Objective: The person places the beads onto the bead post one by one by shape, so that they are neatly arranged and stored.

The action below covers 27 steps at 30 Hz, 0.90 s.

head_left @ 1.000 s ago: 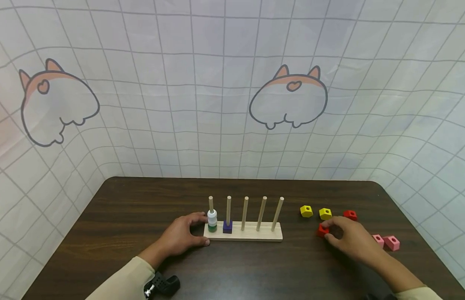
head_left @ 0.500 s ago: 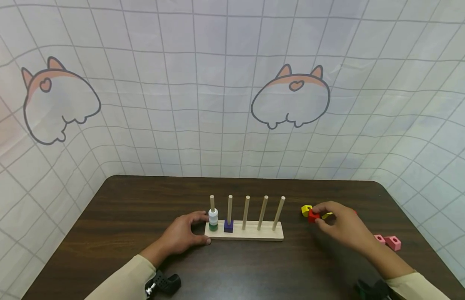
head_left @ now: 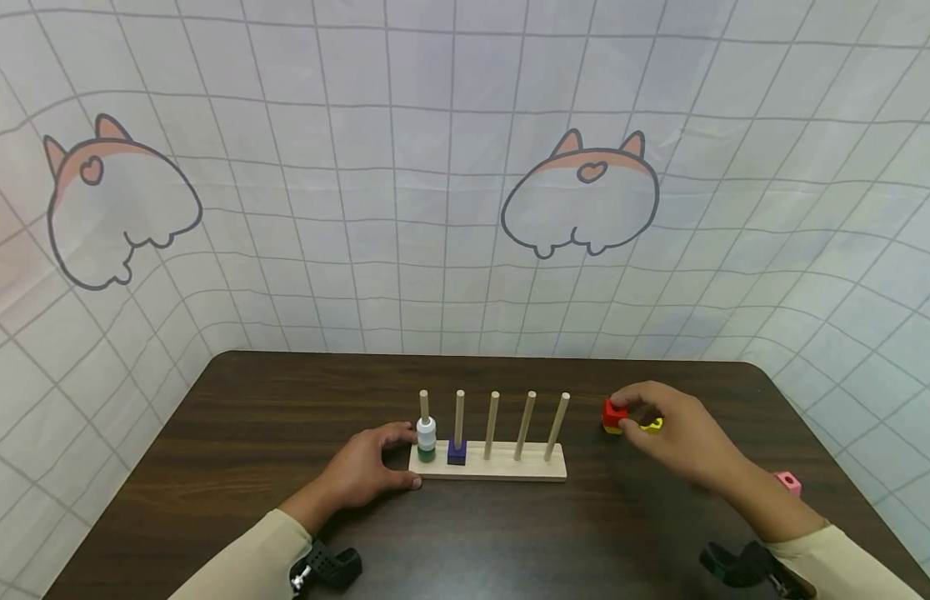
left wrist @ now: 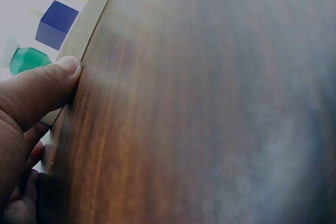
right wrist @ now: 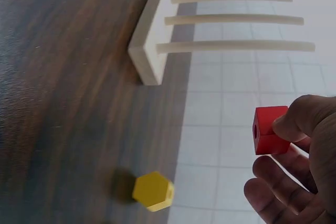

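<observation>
My left hand grips the left end of a pale wooden peg board, with the thumb along its front edge. On the leftmost peg sit white beads above a green bead. A purple block is on the second peg; the other pegs are bare. To the right of the board, my right hand pinches a red block between thumb and fingers, raised off the table. In the head view it partly covers a yellow block.
Another yellow block shows beside the right hand's thumb. A pink block lies farther right, partly behind the forearm. The dark wooden table ends against a white gridded curtain at the back.
My right hand has carried the red block up and to the left, over a yellow block. The other red block and one pink block are now hidden by the arm. My left hand stays put.
</observation>
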{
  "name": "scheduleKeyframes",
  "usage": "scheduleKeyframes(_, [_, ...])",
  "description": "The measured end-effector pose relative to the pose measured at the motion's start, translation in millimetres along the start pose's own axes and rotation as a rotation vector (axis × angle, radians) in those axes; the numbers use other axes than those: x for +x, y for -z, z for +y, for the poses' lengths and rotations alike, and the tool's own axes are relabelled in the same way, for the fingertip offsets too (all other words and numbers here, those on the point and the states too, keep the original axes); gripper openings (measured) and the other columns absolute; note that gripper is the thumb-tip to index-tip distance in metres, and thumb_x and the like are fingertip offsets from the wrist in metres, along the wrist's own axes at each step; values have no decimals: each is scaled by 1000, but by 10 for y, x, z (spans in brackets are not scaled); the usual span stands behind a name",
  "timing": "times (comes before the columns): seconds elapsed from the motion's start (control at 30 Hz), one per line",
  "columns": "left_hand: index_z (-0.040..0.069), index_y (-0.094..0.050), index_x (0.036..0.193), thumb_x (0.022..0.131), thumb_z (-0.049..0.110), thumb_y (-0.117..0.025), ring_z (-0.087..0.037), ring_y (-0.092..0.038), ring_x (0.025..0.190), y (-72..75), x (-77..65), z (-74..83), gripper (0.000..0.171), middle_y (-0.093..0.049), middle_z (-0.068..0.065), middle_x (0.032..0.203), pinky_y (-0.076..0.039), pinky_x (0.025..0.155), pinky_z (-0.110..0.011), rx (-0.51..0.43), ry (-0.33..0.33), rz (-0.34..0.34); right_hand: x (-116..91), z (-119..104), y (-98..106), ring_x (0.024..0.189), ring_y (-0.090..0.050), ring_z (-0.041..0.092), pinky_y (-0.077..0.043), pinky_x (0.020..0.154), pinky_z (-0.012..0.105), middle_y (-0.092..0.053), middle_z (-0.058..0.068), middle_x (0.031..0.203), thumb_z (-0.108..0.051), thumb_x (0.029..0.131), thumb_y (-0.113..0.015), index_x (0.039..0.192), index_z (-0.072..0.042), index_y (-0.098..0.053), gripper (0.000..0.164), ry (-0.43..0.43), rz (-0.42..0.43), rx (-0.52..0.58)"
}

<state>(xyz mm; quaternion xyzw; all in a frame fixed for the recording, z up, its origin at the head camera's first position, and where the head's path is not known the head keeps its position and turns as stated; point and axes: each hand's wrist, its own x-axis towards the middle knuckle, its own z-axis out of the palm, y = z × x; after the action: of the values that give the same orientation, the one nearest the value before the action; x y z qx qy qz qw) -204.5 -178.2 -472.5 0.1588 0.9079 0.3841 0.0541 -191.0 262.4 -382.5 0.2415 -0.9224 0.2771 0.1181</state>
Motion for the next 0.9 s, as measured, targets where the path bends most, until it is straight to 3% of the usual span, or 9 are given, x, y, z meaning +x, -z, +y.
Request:
scheduleKeyframes(0.43, [17,-72,124,75,31,-93,-38,-51,135,1,-4,1,56,-57,-12,146,-39,109,-58,9,-1,3,157,-198,132,84,-69,11,-59,72,37,-70,-1,111,1,87,-78,117,-13,-69,34,110,24,34])
scheduleKeyframes(0.67, [17,-72,125,75,31,-93,-37,-51,135,-11,6,-19,57,-57,-12,146,-40,109,-58,9,-14,2,237,-316,181,85,-70,13,-57,68,31,-71,0,110,0,88,-78,117,-14,-69,33,111,16,47])
scheduleKeyframes(0.9, [17,-72,125,74,31,-94,-38,-51,135,-11,8,-32,57,-57,-12,146,-40,108,-58,11,-26,5,309,-432,217,88,-70,14,-58,73,35,-70,0,115,-3,90,-77,118,-13,-69,31,128,10,56])
